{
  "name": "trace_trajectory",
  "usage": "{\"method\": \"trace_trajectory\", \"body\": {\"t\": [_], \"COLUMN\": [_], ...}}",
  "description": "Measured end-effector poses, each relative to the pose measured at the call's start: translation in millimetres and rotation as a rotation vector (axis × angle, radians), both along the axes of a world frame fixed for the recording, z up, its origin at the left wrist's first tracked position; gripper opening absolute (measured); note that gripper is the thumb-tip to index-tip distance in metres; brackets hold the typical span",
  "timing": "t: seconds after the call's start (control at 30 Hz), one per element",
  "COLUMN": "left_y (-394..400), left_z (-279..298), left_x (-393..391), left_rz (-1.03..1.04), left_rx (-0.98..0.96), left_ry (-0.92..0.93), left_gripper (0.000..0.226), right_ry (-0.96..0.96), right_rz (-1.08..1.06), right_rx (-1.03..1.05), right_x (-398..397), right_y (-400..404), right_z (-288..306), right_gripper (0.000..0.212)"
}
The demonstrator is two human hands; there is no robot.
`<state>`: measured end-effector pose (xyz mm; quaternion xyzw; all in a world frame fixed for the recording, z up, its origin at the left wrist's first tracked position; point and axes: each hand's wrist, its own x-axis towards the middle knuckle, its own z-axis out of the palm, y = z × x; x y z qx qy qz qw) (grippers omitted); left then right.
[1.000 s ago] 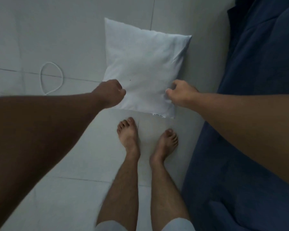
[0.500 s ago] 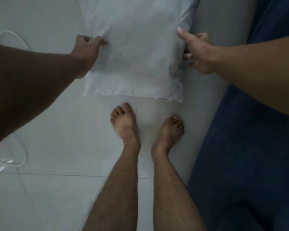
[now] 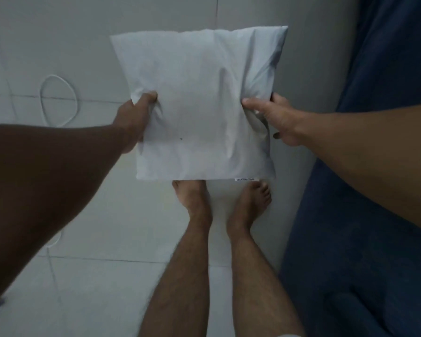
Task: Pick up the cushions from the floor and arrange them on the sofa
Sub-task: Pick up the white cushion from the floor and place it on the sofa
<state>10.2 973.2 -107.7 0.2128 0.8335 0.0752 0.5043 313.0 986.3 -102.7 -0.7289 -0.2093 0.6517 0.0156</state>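
White cushion [image 3: 202, 113]: clear of floor, centre frame, pinched at 9 and 3 o'clock by left hand [image 3: 134, 120] and right hand [image 3: 275, 120], fingers closed on fabric, likely for carrying level. Blue sofa [image 3: 374, 215]: 3 o'clock.

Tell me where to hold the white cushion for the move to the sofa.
Keep the two side edges at mid-height: left hand on the cushion's left edge, right hand on its right. It is soft and square, so opposite pinches keep it flat. The sofa lies right.

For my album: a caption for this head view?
Both hands, left hand and right hand, grip a white cushion beside the blue sofa.
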Motion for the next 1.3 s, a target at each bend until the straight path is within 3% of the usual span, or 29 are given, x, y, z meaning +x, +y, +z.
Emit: {"method": "trace_trajectory", "body": {"t": [0.17,0.2,0.3,0.5,0.7,0.87,1.03,1.2,1.3], "left_y": [8.6,11.8,25.3,50.4,70.5,79.6,108.7,144.0,165.6], "left_z": [53.7,62.7,94.7,165.5,243.6,316.7,385.6,454.0,503.5], "left_x": [7.2,10.2,21.1,47.0,71.5,96.4,113.2,139.9,157.1], "left_rz": [0.000,-0.012,-0.058,-0.098,-0.113,-0.046,-0.120,-0.187,-0.220], "left_rx": [0.098,0.120,0.195,0.245,0.294,0.300,0.358,0.448,0.479], "left_ry": [-0.016,-0.021,-0.048,-0.056,-0.090,-0.108,-0.113,-0.180,-0.229], "left_gripper": [0.064,0.060,0.051,0.067,0.051,0.075,0.058,0.036,0.054], "right_ry": [-0.093,-0.112,-0.144,-0.180,-0.206,-0.235,-0.220,-0.173,-0.179], "right_rz": [-0.079,-0.075,-0.086,-0.137,-0.182,-0.244,-0.305,-0.363,-0.397], "right_rx": [0.092,0.114,0.175,0.245,0.282,0.332,0.369,0.414,0.464], "right_x": [-0.9,1.4,11.0,28.8,49.2,48.4,65.7,98.4,118.5], "right_y": [5.5,7.7,16.2,35.5,44.4,55.4,67.1,78.0,88.4], "right_z": [48.5,60.7,93.3,168.0,244.2,308.8,379.6,455.3,503.1], "right_gripper": [0.109,0.112,0.091,0.074,0.083,0.080,0.096,0.070,0.055]}}
